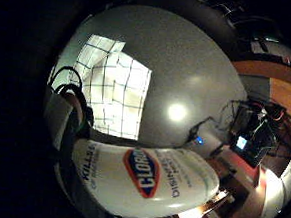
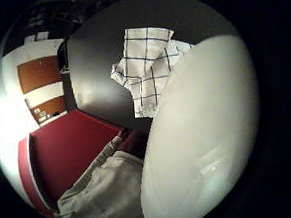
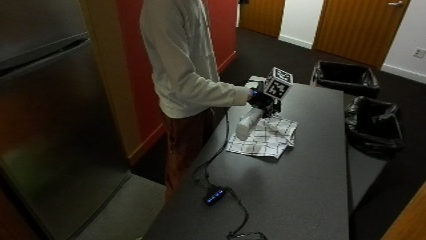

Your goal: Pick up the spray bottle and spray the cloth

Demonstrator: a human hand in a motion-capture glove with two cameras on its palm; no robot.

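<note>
Spray bottle [image 1: 145, 179] held by gloved right hands [image 3: 261, 100] above checked cloth [image 3: 263, 137].

spray bottle [image 1: 145, 181] label: red-and-blue "CLOROX" logo | same label, beside logo: "KILLS…" with the rest cut off | other side of logo: "DISINF…", remainder unreadable | smaller print on label: too small to read

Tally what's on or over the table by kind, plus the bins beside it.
Spray bottles: 1, the white spray bottle, which the gloved right hand grips over the table
Cloths: 1, the checked cloth, lying flat
Cable hubs: 1, a small black hub with blue lights
Bins: 2, black-lined bins beside the table
Total: 5
</note>
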